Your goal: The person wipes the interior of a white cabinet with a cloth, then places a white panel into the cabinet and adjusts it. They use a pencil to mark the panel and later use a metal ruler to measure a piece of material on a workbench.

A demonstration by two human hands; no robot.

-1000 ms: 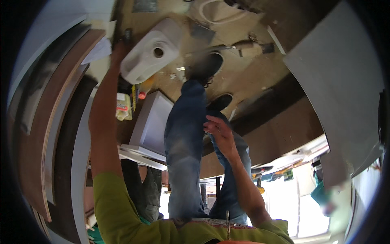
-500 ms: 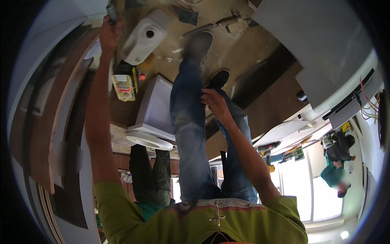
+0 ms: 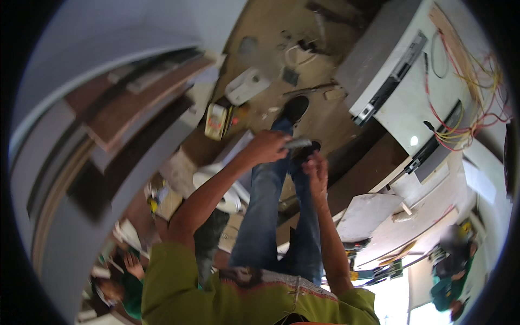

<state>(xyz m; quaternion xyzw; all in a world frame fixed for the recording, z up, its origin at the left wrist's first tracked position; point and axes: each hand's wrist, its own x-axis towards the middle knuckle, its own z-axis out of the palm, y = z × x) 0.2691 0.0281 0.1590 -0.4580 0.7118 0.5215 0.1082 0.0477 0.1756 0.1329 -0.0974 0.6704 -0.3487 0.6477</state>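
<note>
My left hand is closed around a short grey cylindrical thing that sticks out to the right, in front of my legs. Its exact kind is too blurred to tell. My right hand is raised just below and to the right of that thing, a small gap away from it. The right fingers are partly blurred, stretched upward and a little apart, with nothing visible in them. Below both hands are my blue jeans and a dark shoe.
On the brown floor lie a white moulded piece with a hole, a yellow tray and scattered debris. Brown boards lean at left. Loose coloured wires hang at right by a grey-white cabinet. Other people are at lower left and right.
My left hand has come from the far left to the middle, bringing the grey cylindrical thing. My right hand has shifted right and slightly down. The view has turned, showing more wires and another person.
</note>
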